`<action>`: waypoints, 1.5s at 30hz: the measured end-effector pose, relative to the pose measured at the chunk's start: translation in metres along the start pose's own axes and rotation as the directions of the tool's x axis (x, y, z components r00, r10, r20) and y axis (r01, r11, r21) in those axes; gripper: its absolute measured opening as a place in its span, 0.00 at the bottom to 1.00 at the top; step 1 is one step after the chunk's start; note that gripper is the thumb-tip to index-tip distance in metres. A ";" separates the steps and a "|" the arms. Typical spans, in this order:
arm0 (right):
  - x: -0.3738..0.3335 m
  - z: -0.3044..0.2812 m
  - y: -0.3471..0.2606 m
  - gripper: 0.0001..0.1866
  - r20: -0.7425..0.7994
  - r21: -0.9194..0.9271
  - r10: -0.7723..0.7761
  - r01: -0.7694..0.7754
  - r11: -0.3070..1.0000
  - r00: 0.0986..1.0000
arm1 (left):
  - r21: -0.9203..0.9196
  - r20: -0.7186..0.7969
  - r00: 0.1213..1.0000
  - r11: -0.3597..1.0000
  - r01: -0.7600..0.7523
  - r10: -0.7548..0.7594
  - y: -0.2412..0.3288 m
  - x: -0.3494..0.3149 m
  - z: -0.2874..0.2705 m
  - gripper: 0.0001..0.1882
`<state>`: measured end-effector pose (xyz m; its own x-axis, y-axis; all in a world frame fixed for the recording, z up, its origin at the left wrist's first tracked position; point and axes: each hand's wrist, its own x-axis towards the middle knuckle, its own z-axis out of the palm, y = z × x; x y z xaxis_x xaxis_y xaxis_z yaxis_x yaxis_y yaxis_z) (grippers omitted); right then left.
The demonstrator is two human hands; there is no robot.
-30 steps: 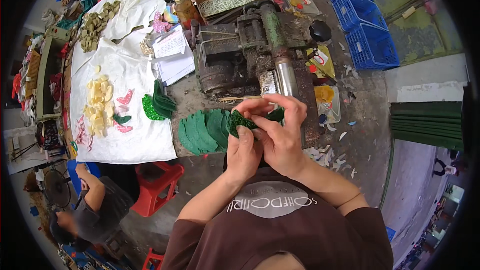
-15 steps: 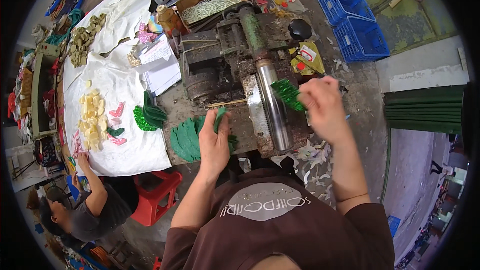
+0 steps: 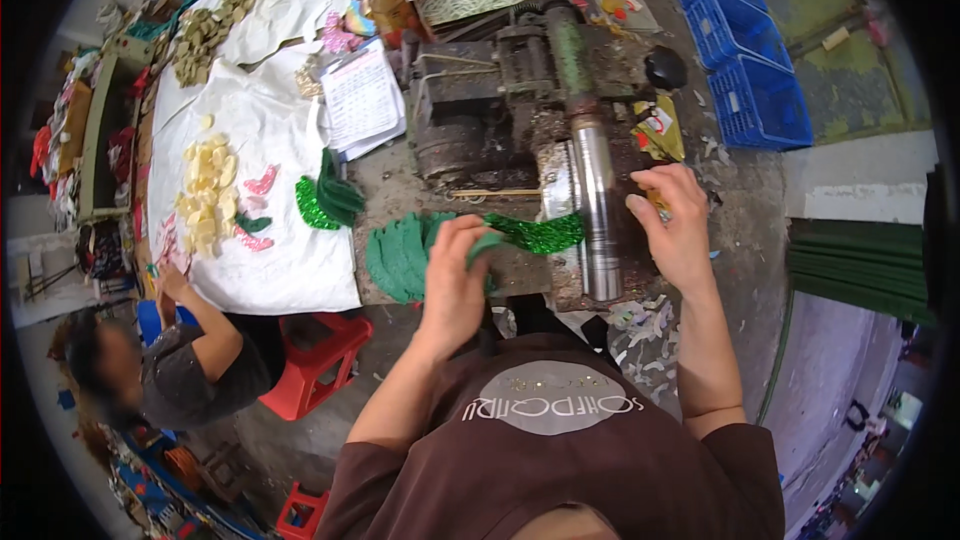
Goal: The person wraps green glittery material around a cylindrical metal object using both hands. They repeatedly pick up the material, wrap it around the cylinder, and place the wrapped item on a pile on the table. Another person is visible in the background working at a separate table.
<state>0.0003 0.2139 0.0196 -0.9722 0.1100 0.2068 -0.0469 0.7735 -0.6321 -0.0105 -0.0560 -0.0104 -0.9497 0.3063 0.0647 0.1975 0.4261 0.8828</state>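
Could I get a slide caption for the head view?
Left grip holding a green piece, right grip empty, glittery green strip beside the metal roller.

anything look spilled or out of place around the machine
Yes: pale scraps lie strewn over the floor near the machine, loose rather than gathered, so it looks untidy. The machine also looks grimy; no clear damage shows.

Near centre of your view you see a green strip [image 3: 545, 234]: glossy, glittery, rough-looking. Nearby green pieces [image 3: 398, 262] look matt, felt-like. Your 3 o'clock: roller [image 3: 599, 190], smooth shiny metal. 2 o'clock: crates [image 3: 730, 107], plastic. 9 o'clock: white sheet [image 3: 305, 265], wrinkled, cloth-like. 11 o'clock: matt paper [image 3: 363, 100].
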 end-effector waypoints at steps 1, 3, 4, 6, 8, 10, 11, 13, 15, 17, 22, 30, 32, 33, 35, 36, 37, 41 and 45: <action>-0.001 0.001 -0.003 0.11 -0.018 0.030 -0.013 0.013 0.999 1.000 | 0.070 -0.058 0.998 0.997 -0.024 0.028 -0.013 -0.005 -0.009 0.19; -0.003 0.002 -0.009 0.11 -0.062 0.079 -0.029 0.034 0.996 0.998 | 0.194 -0.268 0.963 0.980 0.037 0.016 -0.050 -0.016 -0.028 0.18; -0.003 0.002 -0.012 0.10 -0.054 0.096 -0.001 0.006 0.995 0.999 | 0.321 -0.311 0.950 0.944 0.080 0.025 -0.063 -0.022 -0.037 0.18; -0.003 0.006 -0.013 0.10 -0.057 0.121 -0.016 0.023 0.992 0.998 | 0.549 -0.193 0.981 0.830 0.099 0.011 -0.078 -0.039 -0.045 0.18; -0.002 0.008 -0.013 0.10 -0.065 0.143 -0.032 0.041 0.989 0.997 | 0.724 0.123 0.988 0.689 -0.023 -0.096 -0.090 -0.057 -0.044 0.18; 0.000 0.009 -0.016 0.09 -0.073 0.158 -0.047 0.058 0.986 0.996 | 0.717 0.271 0.954 0.689 -0.110 -0.130 -0.096 -0.070 -0.033 0.19; 0.001 0.009 -0.020 0.09 -0.072 0.175 -0.059 0.071 0.982 0.996 | 0.671 0.324 0.924 0.738 -0.072 -0.205 -0.098 -0.076 -0.030 0.19; 0.000 0.006 -0.032 0.08 -0.081 0.199 -0.074 0.089 0.976 0.994 | 0.540 0.331 0.907 0.840 0.044 -0.261 -0.074 -0.060 -0.038 0.18; -0.002 0.007 -0.047 0.07 -0.043 0.231 -0.163 0.168 0.958 0.986 | 0.410 0.281 0.928 0.905 0.114 -0.244 -0.045 -0.041 -0.044 0.18; -0.005 0.014 -0.065 0.08 0.047 0.346 -0.297 0.263 0.900 0.954 | 0.281 0.157 0.976 0.954 0.102 -0.150 -0.026 -0.022 -0.043 0.19; -0.010 0.033 -0.080 0.12 0.113 0.411 -0.356 0.283 0.867 0.928 | -0.033 0.112 0.994 0.999 -0.005 0.009 -0.011 -0.001 -0.032 0.15; -0.021 0.059 -0.098 0.19 -0.144 0.161 -0.318 0.340 0.927 0.937 | -0.828 -0.078 0.992 0.561 -0.007 -0.102 0.049 0.005 0.032 0.34; -0.022 0.057 -0.098 0.15 -0.224 0.131 -0.311 0.345 0.930 0.924 | -0.709 -0.194 0.979 0.699 -0.095 -0.063 0.057 0.007 0.036 0.31; -0.021 0.056 -0.097 0.12 -0.258 0.150 -0.300 0.345 0.927 0.918 | -0.658 -0.270 0.962 0.737 -0.157 -0.035 0.063 0.010 0.041 0.28; -0.017 0.046 -0.090 0.10 -0.173 0.222 -0.332 0.365 0.904 0.927 | -0.593 -0.247 0.967 0.780 -0.201 0.061 0.055 0.009 0.041 0.18; -0.014 0.038 -0.085 0.09 -0.133 0.255 -0.347 0.371 0.893 0.928 | -0.487 -0.221 0.975 0.863 -0.132 0.024 0.055 0.011 0.036 0.15; -0.011 0.028 -0.077 0.08 -0.117 0.333 -0.274 0.297 0.895 0.955 | -0.381 -0.192 0.981 0.923 -0.063 -0.012 0.054 0.011 0.032 0.11; 0.018 -0.043 -0.023 0.04 0.079 -0.090 -0.088 0.095 0.991 0.993 | -0.203 -0.090 0.991 0.976 0.079 -0.099 0.014 0.018 0.019 0.10; 0.014 -0.031 0.027 0.05 0.400 -0.175 0.151 -0.087 0.981 0.904 | -0.034 0.151 0.985 0.997 -0.076 0.080 0.026 0.009 0.043 0.23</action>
<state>-0.0072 0.2560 0.0285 -0.9776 -0.0335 -0.2077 0.0785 0.8580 -0.5076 -0.0031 -0.0055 -0.0071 -0.8830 0.4649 0.0642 0.2606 0.3721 0.8909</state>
